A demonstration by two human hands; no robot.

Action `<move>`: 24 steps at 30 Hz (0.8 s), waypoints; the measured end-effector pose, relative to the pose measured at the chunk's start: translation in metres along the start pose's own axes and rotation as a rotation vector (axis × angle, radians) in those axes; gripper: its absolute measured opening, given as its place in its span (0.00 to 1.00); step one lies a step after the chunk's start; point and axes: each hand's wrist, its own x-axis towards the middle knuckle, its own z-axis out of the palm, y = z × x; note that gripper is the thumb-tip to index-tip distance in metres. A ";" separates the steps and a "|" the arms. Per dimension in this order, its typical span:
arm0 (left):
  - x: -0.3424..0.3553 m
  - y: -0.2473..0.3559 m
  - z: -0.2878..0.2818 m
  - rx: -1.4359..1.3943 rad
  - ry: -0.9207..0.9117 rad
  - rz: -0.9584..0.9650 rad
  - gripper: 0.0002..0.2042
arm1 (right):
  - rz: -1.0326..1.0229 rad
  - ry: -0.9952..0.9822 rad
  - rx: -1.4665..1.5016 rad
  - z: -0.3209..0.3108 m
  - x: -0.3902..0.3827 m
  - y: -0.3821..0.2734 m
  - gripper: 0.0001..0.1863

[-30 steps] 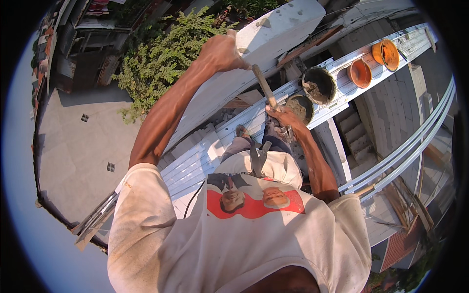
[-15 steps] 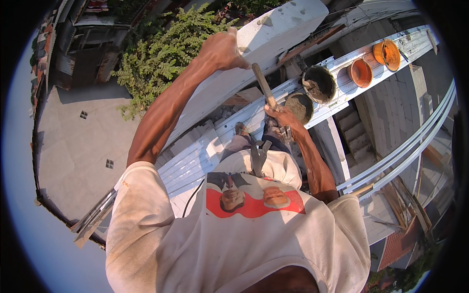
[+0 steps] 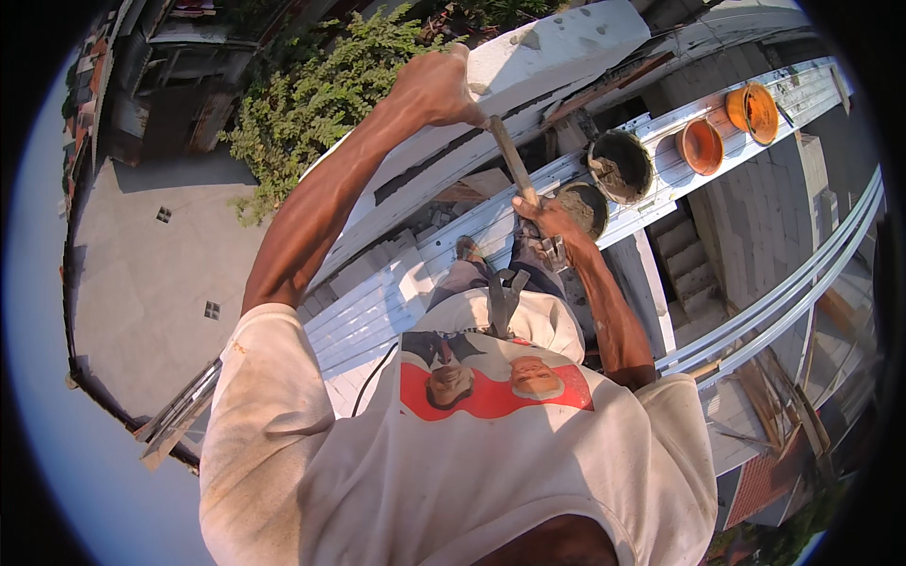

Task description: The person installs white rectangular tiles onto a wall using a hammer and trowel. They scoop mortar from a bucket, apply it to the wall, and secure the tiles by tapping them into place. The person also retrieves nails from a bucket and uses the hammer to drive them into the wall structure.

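Observation:
Ahead of me a long pale concrete block (image 3: 557, 57) lies along the top of a wall. My left hand (image 3: 436, 87) is closed over its near left end, with the fingertips hidden behind the edge. In front of my body, my right hand (image 3: 555, 223) is wrapped round a hammer (image 3: 512, 160). Its wooden handle points up toward the block, the tip close to my left hand. A forked metal part shows beneath the right hand; the rest of the head is covered by the fingers.
Ribbed metal planking (image 3: 368, 325) runs under my feet. On it stand two dark mortar buckets (image 3: 621, 168), a red-orange bucket (image 3: 699, 147) and an orange bucket (image 3: 752, 112). A leafy bush (image 3: 321, 104) grows beyond the wall. Stairs (image 3: 681, 255) drop below at right, near curved metal channels (image 3: 812, 283).
The block's far right end sits slightly lower and further right in the picture, and a dark gap shows along its underside. My left hand keeps its grip; the hammer has hardly moved.

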 end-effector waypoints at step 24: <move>0.003 0.004 0.009 -0.051 -0.029 -0.093 0.50 | -0.127 0.085 -0.159 -0.013 0.003 0.021 0.28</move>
